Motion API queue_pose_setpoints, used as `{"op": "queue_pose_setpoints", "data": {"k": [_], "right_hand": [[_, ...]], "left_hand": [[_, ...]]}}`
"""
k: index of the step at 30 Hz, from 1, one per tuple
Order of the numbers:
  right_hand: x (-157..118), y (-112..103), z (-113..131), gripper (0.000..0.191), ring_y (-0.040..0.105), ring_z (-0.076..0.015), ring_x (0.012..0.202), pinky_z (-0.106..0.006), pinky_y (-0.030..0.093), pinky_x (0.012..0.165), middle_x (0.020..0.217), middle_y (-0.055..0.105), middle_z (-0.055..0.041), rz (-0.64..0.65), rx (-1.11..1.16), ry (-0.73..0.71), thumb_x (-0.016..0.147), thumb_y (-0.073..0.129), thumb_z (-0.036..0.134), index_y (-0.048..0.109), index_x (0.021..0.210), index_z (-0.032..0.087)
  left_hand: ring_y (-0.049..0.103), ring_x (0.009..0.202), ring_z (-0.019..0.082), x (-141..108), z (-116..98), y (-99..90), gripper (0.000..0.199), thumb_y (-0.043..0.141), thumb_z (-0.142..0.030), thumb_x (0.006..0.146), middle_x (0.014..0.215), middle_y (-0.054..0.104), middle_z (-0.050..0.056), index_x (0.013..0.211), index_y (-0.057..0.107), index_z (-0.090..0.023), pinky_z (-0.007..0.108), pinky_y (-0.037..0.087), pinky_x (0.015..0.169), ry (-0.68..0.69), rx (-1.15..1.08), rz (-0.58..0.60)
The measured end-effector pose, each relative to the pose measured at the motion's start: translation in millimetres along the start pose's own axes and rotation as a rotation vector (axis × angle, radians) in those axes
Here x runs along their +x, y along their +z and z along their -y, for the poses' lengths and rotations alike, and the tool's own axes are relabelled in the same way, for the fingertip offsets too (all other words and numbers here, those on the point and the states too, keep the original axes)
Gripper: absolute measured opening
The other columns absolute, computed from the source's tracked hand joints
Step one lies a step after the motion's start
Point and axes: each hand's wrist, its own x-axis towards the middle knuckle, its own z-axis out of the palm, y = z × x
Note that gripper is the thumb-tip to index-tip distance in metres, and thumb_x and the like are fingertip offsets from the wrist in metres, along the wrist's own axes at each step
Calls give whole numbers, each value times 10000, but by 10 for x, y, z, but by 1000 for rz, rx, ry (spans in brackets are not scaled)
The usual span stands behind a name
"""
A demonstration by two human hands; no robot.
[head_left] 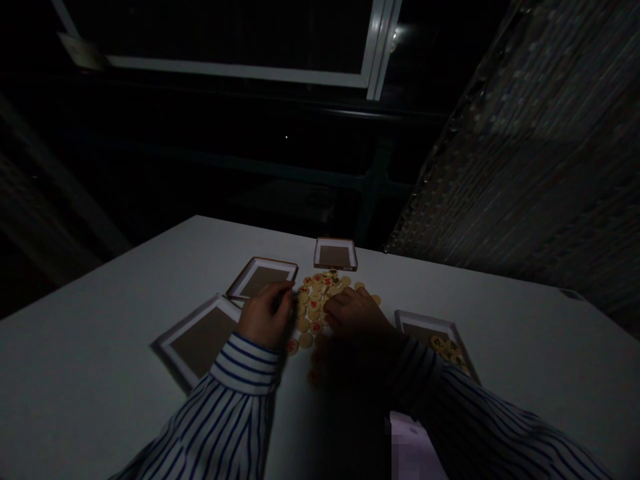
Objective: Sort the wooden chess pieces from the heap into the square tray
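Note:
A loose heap of round wooden Chinese chess pieces (pixel 313 305), some with red characters and some blank side up, lies on the white table (pixel 125 313). At the heap's left edge is my left hand (pixel 265 315), its fingers loosely bent and a dark gap between thumb and forefinger; nothing shows in it. My right hand (pixel 356 312) rests over the heap's right side. Its fingers are curled down onto the pieces, and whatever lies under the fingertips is hidden. Both hands come out of blue-and-white striped sleeves.
Two shallow boxes, a small one (pixel 250 265) and a larger one (pixel 170 347), lie left of the heap. Another small box (pixel 335 267) stands behind it. On the right, a box (pixel 425 317) holds several dark-marked pieces (pixel 445 348). A pale purple object (pixel 417 447) lies near my right forearm. The light is dim.

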Motion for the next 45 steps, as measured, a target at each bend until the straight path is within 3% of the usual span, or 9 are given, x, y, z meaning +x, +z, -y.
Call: {"op": "queue_pose_setpoints", "data": {"k": [5, 10, 13, 21, 31, 36, 41, 45], "right_hand": [[-2, 25, -63, 175, 508, -185, 875, -321, 323, 758, 867, 633, -41, -108, 244, 50, 788, 458, 287, 591, 854, 194], [24, 8, -74, 196, 540, -119, 633, -234, 391, 578, 682, 605, -1, -151, 907, 252, 734, 520, 341, 581, 810, 171], [52, -20, -48, 204, 524, -103, 583, -214, 394, 525, 637, 574, 8, -146, 1248, 298, 685, 569, 337, 560, 757, 146], [49, -132, 5, 185, 462, -66, 474, -199, 362, 473, 560, 532, 47, -72, 1524, 384, 634, 612, 310, 544, 707, 154], [63, -84, 23, 183, 513, -85, 514, -214, 392, 513, 587, 581, 21, -54, 1553, 328, 653, 599, 319, 534, 707, 157], [63, -76, 15, 166, 527, -92, 559, -206, 397, 511, 648, 594, 4, -190, 1376, 368, 676, 571, 316, 553, 716, 155], [65, 14, -49, 208, 534, -113, 623, -214, 404, 545, 678, 592, -8, -356, 1138, 352, 712, 531, 350, 588, 757, 155], [46, 73, -81, 196, 516, -101, 577, -208, 387, 527, 640, 576, 11, -356, 1010, 307, 743, 494, 334, 589, 789, 168]], "left_hand": [[604, 801, 182, -12, -63, -5, 262, 457, -303, 755, 881, 654, 63, 914, 618, -169, 309, 483, 739, 13, -42, 19], [594, 847, 178, -31, -159, -13, 252, 508, -276, 727, 909, 644, 65, 941, 599, -178, 311, 479, 764, 126, -155, 98], [583, 888, 181, -51, -195, -3, 261, 541, -264, 714, 947, 634, 74, 957, 584, -180, 322, 470, 796, 186, -199, 124], [582, 901, 176, -87, -208, 34, 288, 567, -261, 713, 965, 628, 69, 992, 559, -190, 318, 470, 800, 277, -171, 94], [590, 861, 167, -97, -216, 12, 248, 551, -257, 733, 920, 642, 72, 963, 577, -169, 297, 474, 771, 356, -115, 73], [586, 840, 172, -36, -125, -101, 271, 517, -309, 739, 906, 637, 71, 956, 590, -164, 299, 469, 762, 255, -27, 92], [581, 844, 180, 27, 22, -210, 316, 479, -337, 733, 928, 621, 82, 947, 602, -139, 290, 460, 762, 143, 123, 214], [586, 861, 194, 22, 65, -246, 344, 467, -325, 721, 935, 633, 79, 988, 594, -149, 290, 453, 761, 107, 238, 356]]}}
